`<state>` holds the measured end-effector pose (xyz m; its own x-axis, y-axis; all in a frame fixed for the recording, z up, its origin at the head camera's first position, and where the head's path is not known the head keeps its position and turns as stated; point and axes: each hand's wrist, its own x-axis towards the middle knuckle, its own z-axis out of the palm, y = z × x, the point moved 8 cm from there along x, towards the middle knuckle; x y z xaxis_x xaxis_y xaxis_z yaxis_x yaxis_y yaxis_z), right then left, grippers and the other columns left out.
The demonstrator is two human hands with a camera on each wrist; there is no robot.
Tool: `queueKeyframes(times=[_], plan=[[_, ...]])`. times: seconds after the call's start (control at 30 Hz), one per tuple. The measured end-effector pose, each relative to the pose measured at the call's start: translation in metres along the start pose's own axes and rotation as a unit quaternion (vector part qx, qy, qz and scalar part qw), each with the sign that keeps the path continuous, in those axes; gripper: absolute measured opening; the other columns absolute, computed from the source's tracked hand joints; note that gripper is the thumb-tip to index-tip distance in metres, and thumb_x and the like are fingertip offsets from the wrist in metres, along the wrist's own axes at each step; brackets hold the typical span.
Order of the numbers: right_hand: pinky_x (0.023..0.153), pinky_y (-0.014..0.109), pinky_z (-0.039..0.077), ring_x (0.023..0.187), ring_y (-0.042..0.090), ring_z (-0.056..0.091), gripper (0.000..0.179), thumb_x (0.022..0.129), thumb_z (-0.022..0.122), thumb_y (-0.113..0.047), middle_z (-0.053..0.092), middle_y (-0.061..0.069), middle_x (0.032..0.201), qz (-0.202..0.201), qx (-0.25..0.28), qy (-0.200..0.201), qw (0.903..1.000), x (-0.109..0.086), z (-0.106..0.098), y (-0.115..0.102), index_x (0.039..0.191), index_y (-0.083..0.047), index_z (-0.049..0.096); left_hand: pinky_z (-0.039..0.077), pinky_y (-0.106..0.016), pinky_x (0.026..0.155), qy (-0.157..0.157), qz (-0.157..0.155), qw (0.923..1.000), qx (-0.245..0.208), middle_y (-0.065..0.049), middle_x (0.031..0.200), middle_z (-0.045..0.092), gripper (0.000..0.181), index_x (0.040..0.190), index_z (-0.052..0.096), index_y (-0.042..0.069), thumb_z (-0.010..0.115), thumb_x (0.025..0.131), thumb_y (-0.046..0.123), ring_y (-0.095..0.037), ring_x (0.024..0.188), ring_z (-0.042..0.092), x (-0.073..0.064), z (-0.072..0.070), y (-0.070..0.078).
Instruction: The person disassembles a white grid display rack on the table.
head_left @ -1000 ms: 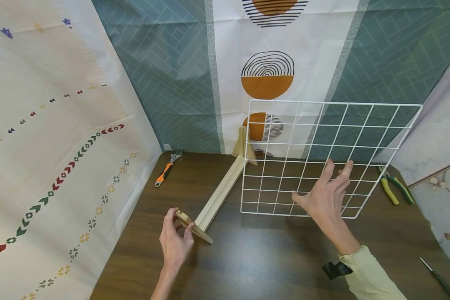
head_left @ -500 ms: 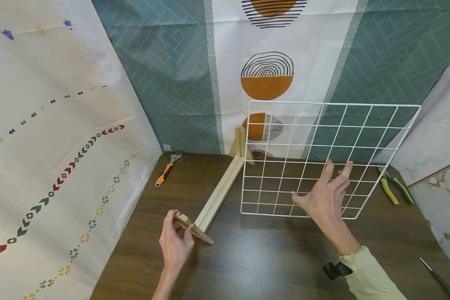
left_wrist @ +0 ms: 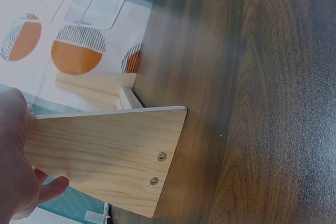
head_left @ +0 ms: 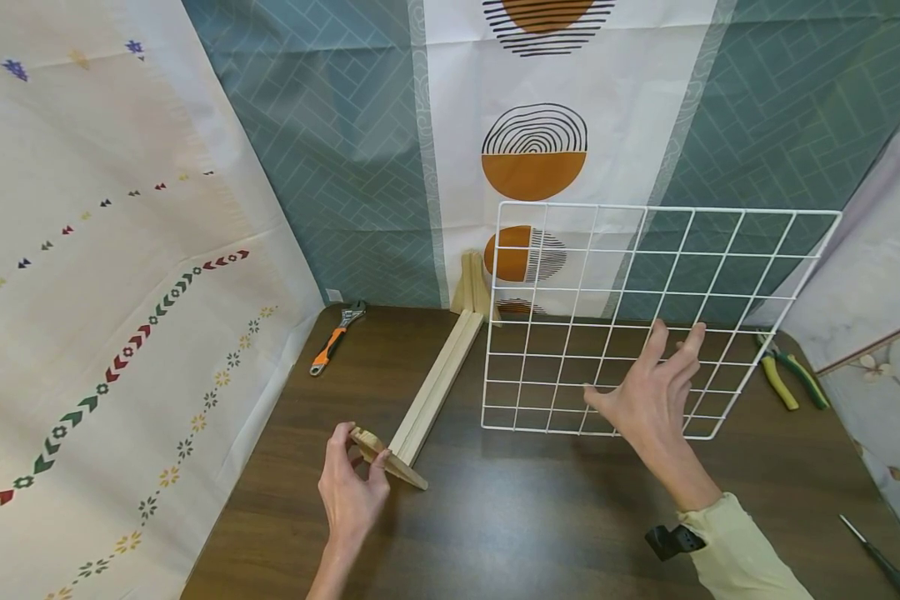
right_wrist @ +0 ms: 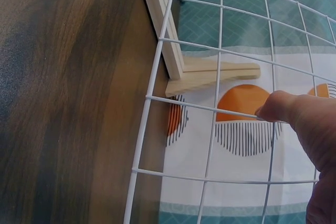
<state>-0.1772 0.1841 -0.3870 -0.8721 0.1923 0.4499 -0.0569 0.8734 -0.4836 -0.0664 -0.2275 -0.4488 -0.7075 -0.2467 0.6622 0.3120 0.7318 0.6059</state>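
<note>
In the head view my left hand (head_left: pixel 352 492) pinches the upper part of the near wooden end piece (head_left: pixel 401 471) between thumb and fingers. That end piece belongs to a wooden stand, whose grooved rail (head_left: pixel 437 392) runs away to a far upright end piece (head_left: pixel 470 287). Two metal screw heads show on the near end piece (left_wrist: pixel 115 156) in the left wrist view. My right hand (head_left: pixel 648 408) grips a white wire grid panel (head_left: pixel 562 383) with thumb and spread fingers at its wires. The panel stands tilted up, right of the stand and apart from the near end piece.
An adjustable wrench (head_left: pixel 336 337) with an orange handle lies at the back left of the brown table (head_left: pixel 495 533). Pliers (head_left: pixel 791 375) lie behind the panel at the right, and a screwdriver (head_left: pixel 881 554) at the right edge. Patterned cloth (head_left: pixel 345 167) hangs behind.
The stand's far end has swung left, away from the panel's left edge, while the near end in my left hand has barely shifted. My right hand and the panel stay nearly still.
</note>
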Motion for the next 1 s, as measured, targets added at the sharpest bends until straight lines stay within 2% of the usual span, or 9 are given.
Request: queueKeyframes(times=[0.23, 0.47, 0.7, 1.0], plan=[[0.09, 0.077, 0.037, 0.132, 0.059, 0.017, 0.14, 0.049, 0.1, -0.032, -0.02, 0.024, 0.158, 0.002, 0.0, -0.002, 1.0, -0.0003, -0.0001, 0.0003, 0.153, 0.002, 0.012, 0.06, -0.048, 0.063, 0.0, -0.012, 0.9999, 0.006, -0.019, 0.106, 0.06, 0.07, 0.126, 0.05, -0.005, 0.084, 0.065, -0.013, -0.037, 0.092, 0.067, -0.0013, -0.0002, -0.0007], [0.089, 0.076, 0.039, 0.128, 0.061, 0.02, 0.138, 0.047, 0.1, -0.029, -0.016, 0.027, 0.158, -0.025, 0.0, 0.022, 0.9994, -0.0011, -0.0021, -0.0025, 0.151, 0.005, 0.015, 0.06, -0.048, 0.062, 0.011, -0.009, 0.9997, 0.019, -0.018, 0.105, 0.06, 0.071, 0.126, 0.05, -0.003, 0.086, 0.064, -0.009, -0.036, 0.088, 0.067, -0.0027, -0.0015, 0.0008], [0.091, 0.076, 0.038, 0.13, 0.059, 0.018, 0.138, 0.048, 0.1, -0.029, -0.018, 0.025, 0.159, -0.013, 0.002, 0.011, 0.9998, -0.0009, 0.0001, -0.0018, 0.152, 0.004, 0.014, 0.059, -0.048, 0.058, 0.027, 0.002, 0.999, 0.036, -0.017, 0.103, 0.06, 0.07, 0.126, 0.051, -0.002, 0.086, 0.065, -0.006, -0.035, 0.081, 0.068, -0.0041, -0.0026, 0.0036], [0.09, 0.075, 0.039, 0.129, 0.06, 0.018, 0.138, 0.049, 0.099, -0.031, -0.018, 0.026, 0.158, -0.013, 0.0, 0.009, 0.9999, -0.002, 0.0008, -0.0027, 0.151, 0.004, 0.014, 0.059, -0.051, 0.062, 0.023, -0.015, 0.9986, 0.045, -0.019, 0.105, 0.06, 0.07, 0.128, 0.05, -0.001, 0.085, 0.067, -0.005, -0.036, 0.08, 0.068, -0.0059, -0.0013, 0.0016]])
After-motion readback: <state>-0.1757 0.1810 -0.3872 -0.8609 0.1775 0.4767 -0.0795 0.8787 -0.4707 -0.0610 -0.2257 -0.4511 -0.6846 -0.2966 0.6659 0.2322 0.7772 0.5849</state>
